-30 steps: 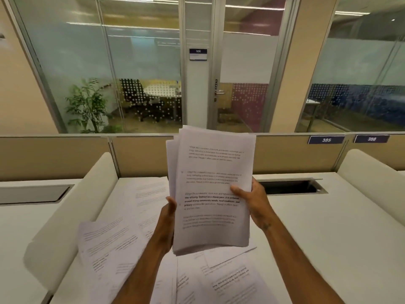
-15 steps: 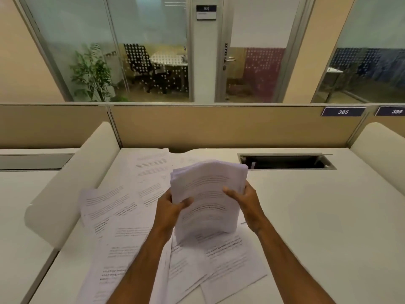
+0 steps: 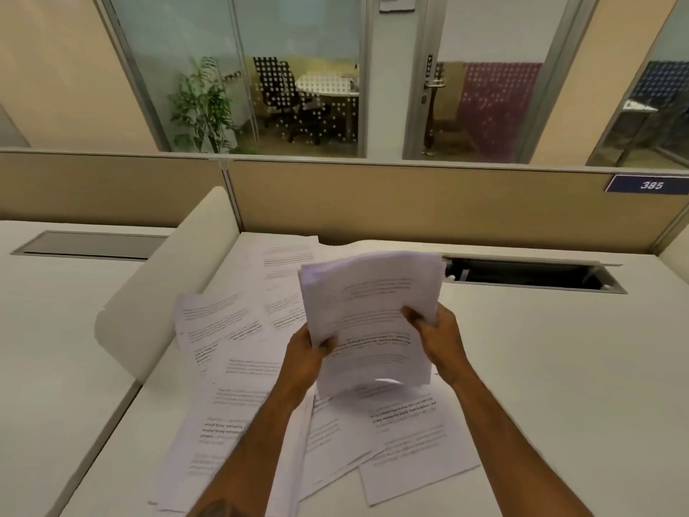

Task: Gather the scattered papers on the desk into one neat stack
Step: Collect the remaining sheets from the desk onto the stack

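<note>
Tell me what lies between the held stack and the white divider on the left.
Loose printed sheets, overlapping on the desk, in the head view.

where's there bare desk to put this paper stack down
Widest bare patch: the white desk top right of the right hand, between the dark rectangular cable slot and the near edge. A thin strip runs between the curved white divider panel and the scattered printed sheets. Crowded: under the white paper stack and left hand, where sheets overlap.
</note>
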Available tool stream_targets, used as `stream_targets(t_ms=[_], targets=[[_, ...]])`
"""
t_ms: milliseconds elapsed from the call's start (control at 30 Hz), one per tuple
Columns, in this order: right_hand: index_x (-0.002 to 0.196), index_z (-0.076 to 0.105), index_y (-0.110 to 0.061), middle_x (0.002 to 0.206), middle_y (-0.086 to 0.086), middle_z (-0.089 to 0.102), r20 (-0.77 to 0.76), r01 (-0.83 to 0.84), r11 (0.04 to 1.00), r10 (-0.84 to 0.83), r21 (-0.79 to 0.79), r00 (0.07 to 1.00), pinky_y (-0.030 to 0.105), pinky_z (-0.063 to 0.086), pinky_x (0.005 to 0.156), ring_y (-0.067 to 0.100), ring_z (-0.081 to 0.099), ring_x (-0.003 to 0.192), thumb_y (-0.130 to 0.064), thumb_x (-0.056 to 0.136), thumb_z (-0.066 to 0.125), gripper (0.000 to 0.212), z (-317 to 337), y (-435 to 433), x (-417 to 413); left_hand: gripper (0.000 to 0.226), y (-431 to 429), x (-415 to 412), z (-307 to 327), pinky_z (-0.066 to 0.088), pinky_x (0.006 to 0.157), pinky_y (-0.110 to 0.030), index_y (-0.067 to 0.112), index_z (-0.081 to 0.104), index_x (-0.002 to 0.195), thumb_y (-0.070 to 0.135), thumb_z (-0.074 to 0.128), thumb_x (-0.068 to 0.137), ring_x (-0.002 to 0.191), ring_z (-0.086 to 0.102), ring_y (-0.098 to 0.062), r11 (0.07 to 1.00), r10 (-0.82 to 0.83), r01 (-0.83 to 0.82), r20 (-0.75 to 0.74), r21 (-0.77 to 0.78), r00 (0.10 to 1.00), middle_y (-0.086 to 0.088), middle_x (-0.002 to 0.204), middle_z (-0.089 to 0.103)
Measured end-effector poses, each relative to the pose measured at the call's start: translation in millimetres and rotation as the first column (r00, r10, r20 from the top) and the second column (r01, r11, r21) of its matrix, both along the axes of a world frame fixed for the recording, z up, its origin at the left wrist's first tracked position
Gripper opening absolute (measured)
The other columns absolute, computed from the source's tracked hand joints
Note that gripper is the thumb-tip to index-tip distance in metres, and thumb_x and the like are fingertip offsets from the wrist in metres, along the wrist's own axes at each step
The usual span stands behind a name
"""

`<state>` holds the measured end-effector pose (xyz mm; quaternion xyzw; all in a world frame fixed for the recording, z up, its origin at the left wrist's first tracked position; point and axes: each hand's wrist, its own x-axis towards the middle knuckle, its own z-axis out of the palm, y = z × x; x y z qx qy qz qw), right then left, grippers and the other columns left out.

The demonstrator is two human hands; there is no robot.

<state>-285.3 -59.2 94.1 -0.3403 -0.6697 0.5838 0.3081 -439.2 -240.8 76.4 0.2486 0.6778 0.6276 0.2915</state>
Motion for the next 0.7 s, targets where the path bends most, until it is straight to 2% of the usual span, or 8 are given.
stream_targets(t_ms=[67,200,333,467,533,600,700], targets=[[0.104,0.065,-0.036,0.094,-0.012,0.075,-0.029,-0.019,1.000,0.020,0.007,0.999,0.020,0.058,0.058,0.015,0.074,0.080,-0.037,0.091,0.068,0.014,17,-7,-16,0.040,-17,-17,13,0.063,0.076,-0.037,0.020,0.070,0.118,0.033,0.078,0.080,0.098,0.075,-0.027,0.999,-0.010,0.009,0.018,0.052,1.000,0.000,0.109,0.078],[0.111,0.067,-0.030,0.099,-0.009,0.077,-0.114,-0.129,0.991,0.124,-0.037,0.986,0.027,0.062,0.065,0.016,0.075,0.084,-0.035,0.089,0.071,0.023,48,-31,-56,0.050,-57,-53,24,0.061,0.085,-0.046,0.017,0.071,0.122,0.035,0.080,0.076,0.101,0.074,-0.030,0.996,-0.077,0.076,0.025,0.041,0.997,-0.006,0.114,0.077],[0.116,0.066,-0.025,0.103,-0.005,0.076,-0.109,-0.212,0.977,0.210,-0.014,0.972,0.036,0.064,0.074,0.019,0.075,0.089,-0.037,0.088,0.073,0.031,62,-66,-99,0.033,-97,-89,25,0.063,0.080,-0.040,0.020,0.074,0.113,0.029,0.082,0.082,0.098,0.075,-0.027,0.996,0.063,-0.064,0.017,0.069,0.998,-0.002,0.108,0.079],[0.128,0.055,-0.029,0.113,-0.011,0.069,-0.028,-0.150,0.988,0.149,-0.022,0.988,0.028,0.061,0.074,0.014,0.071,0.097,-0.059,0.081,0.068,0.058,54,-106,-132,0.024,-133,-134,31,0.063,0.073,-0.035,0.015,0.076,0.109,0.020,0.078,0.085,0.095,0.076,-0.028,0.990,0.093,-0.097,0.038,0.102,0.995,-0.006,0.106,0.079],[0.136,0.048,-0.030,0.119,-0.012,0.061,0.053,0.017,0.996,-0.012,-0.083,0.998,0.029,0.054,0.082,0.013,0.064,0.104,-0.063,0.083,0.061,0.064,30,-127,-140,0.022,-147,-157,36,0.062,0.069,-0.034,0.014,0.076,0.107,0.017,0.077,0.086,0.092,0.076,-0.028,0.987,0.096,-0.100,0.034,0.128,0.995,-0.006,0.105,0.079],[0.139,0.045,-0.025,0.126,-0.005,0.059,0.226,0.180,0.978,-0.152,-0.109,0.962,0.034,0.048,0.090,0.018,0.058,0.109,-0.058,0.088,0.061,0.063,-6,-150,-138,0.019,-159,-179,40,0.063,0.068,-0.035,0.017,0.076,0.104,0.016,0.077,0.086,0.089,0.077,-0.026,0.984,0.106,-0.108,0.019,0.139,0.994,-0.004,0.104,0.079],[0.146,0.036,-0.017,0.143,0.013,0.050,0.582,0.222,0.971,-0.130,-0.089,0.802,0.043,0.045,0.105,0.030,0.051,0.127,-0.052,0.086,0.069,0.076,-57,-190,-130,0.019,-171,-206,42,0.063,0.071,-0.040,0.020,0.077,0.103,0.020,0.079,0.084,0.087,0.077,-0.025,0.984,0.106,-0.106,0.005,0.146,0.994,-0.002,0.103,0.079]])
